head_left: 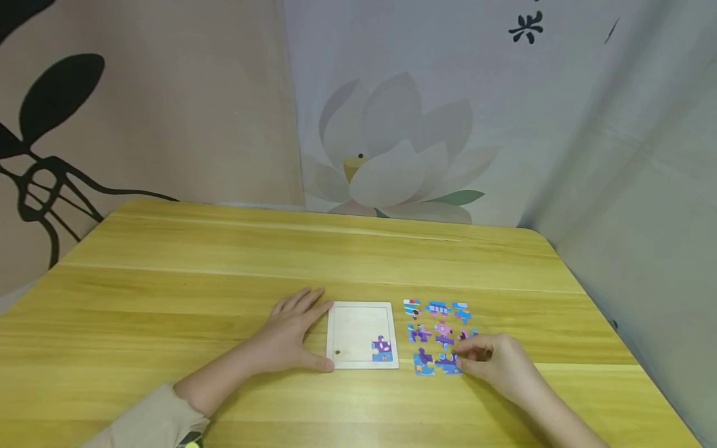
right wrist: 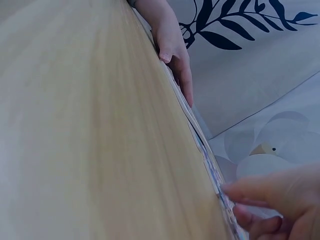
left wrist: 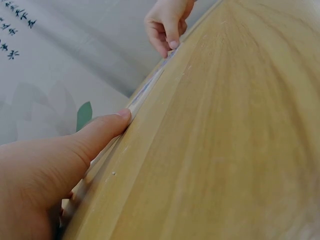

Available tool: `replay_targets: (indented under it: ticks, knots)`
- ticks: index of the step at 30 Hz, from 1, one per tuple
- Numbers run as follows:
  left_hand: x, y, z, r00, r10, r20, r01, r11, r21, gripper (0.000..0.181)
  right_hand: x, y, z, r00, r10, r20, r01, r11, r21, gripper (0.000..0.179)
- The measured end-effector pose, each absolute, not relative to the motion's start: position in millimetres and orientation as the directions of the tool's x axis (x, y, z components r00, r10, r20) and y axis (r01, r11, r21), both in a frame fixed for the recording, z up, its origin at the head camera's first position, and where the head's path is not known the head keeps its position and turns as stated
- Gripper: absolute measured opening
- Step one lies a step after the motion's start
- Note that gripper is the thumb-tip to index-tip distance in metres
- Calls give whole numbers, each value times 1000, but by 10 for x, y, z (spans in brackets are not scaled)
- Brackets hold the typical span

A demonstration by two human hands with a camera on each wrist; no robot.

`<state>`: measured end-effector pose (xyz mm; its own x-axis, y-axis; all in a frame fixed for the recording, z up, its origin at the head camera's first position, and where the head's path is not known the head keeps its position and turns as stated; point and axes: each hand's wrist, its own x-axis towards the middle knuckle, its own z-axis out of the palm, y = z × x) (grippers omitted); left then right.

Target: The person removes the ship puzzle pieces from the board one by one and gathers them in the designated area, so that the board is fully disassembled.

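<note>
A shallow white puzzle tray [head_left: 358, 366] lies flat on the table, with one purple-and-blue jigsaw piece [head_left: 382, 350] in its lower right corner. My left hand [head_left: 291, 336] rests at the tray's left side, thumb on the near corner and fingers spread toward the far one. To the right of the tray, my right hand [head_left: 495, 361] pinches the right end of a blue-and-purple puzzle piece [head_left: 448, 363] in the nearest row, which still lies among the others. Its thumb [right wrist: 260, 190] shows in the right wrist view, other fingers curled. The hand partly covers a pink-and-blue piece [head_left: 465, 334].
Several loose pieces lie in rows right of the tray, among them a bus-like one [head_left: 438, 308] and a pink one [head_left: 442, 330]. A wooden table [head_left: 224, 261] carries everything. A printed curtain [head_left: 403, 124] hangs behind its far edge.
</note>
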<state>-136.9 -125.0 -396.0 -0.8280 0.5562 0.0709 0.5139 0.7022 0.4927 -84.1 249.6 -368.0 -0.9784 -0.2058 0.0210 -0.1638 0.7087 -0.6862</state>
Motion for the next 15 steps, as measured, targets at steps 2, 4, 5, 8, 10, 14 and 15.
replay_targets:
  ticks: [2,4,5,8,10,14,15]
  knots:
    - [-1370,-1246,-3957,-827,557,73,515,699,495,113,-837,2490,-3669,-980,-193,41,-168,710,-684,15]
    - [-1371,-1242,-3956,-826,559,74,516,697,497,113,-835,2479,-3653,-982,-176,66,-174,712,-681,16]
    - [-1371,-1241,-3956,-826,559,73,515,697,499,112,-836,2471,-3645,-981,-173,84,-184,714,-676,17]
    - [-1373,-1240,-3957,-825,560,73,517,698,495,112,-845,2434,-3631,-977,-169,133,-215,722,-658,21]
    - [-1375,-1240,-3960,-825,560,73,517,698,496,112,-853,2399,-3631,-971,-180,157,-239,719,-652,23]
    - [-1376,-1240,-3965,-824,561,80,519,689,506,112,-868,2305,-3637,-962,-214,171,-273,696,-664,26]
    - [-1377,-1241,-3967,-823,562,82,520,687,508,111,-872,2279,-3636,-960,-224,170,-279,686,-672,26]
